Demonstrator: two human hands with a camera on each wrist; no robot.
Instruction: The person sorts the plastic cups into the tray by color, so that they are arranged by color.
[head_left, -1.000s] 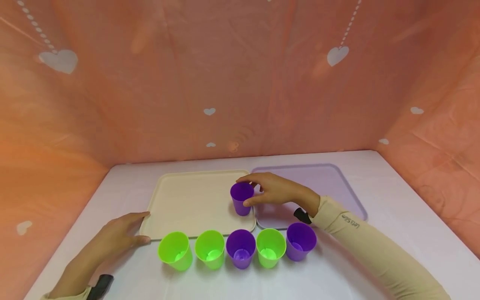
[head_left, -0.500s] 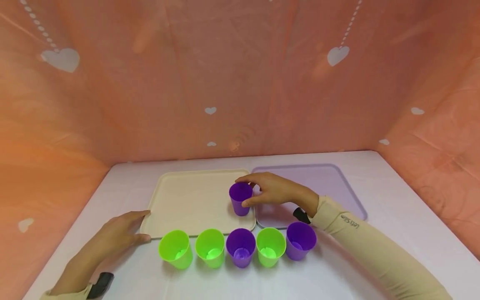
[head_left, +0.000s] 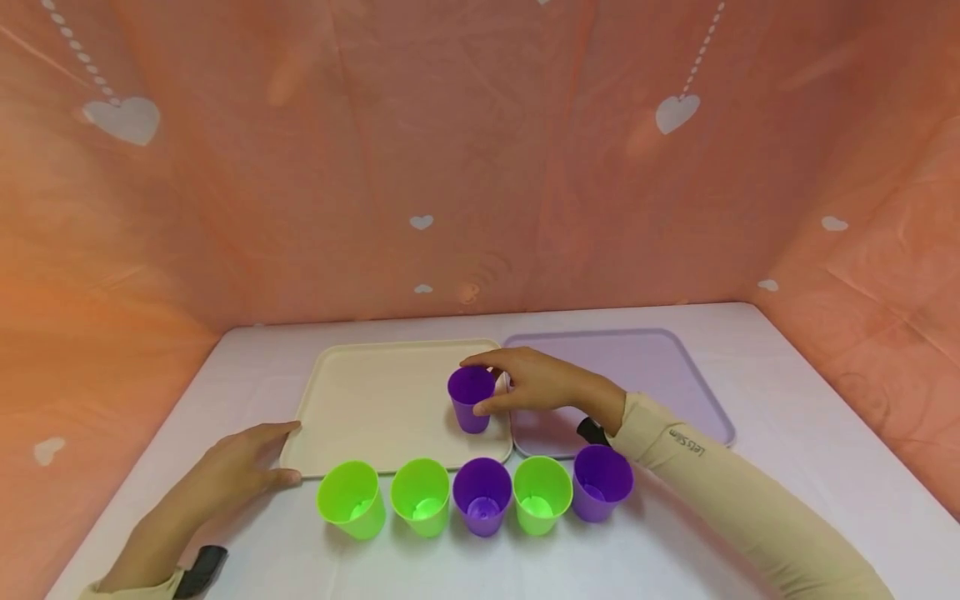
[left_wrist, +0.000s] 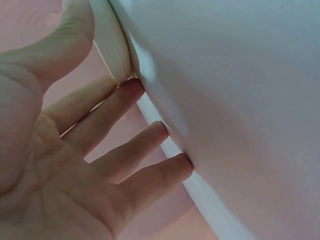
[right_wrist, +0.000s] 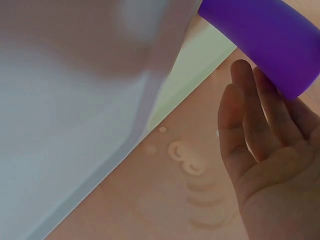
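Observation:
My right hand (head_left: 495, 385) grips a purple cup (head_left: 471, 402) by its rim and side, upright over the right part of the cream tray (head_left: 375, 400). Whether the cup's base touches the tray I cannot tell. In the right wrist view the purple cup (right_wrist: 270, 35) lies against my fingers (right_wrist: 250, 110). My left hand (head_left: 247, 467) rests open at the cream tray's front left corner; in the left wrist view its fingertips (left_wrist: 131, 90) touch the tray rim (left_wrist: 114, 50).
A row of upright cups stands in front of the trays: green (head_left: 350, 498), green (head_left: 422, 496), purple (head_left: 482, 494), green (head_left: 542, 493), purple (head_left: 602, 482). A lilac tray (head_left: 652, 367) lies right of the cream one. Pink cloth walls enclose the table.
My right hand has carried the purple cup a little to the left over the cream tray. The left hand has stayed at the tray corner.

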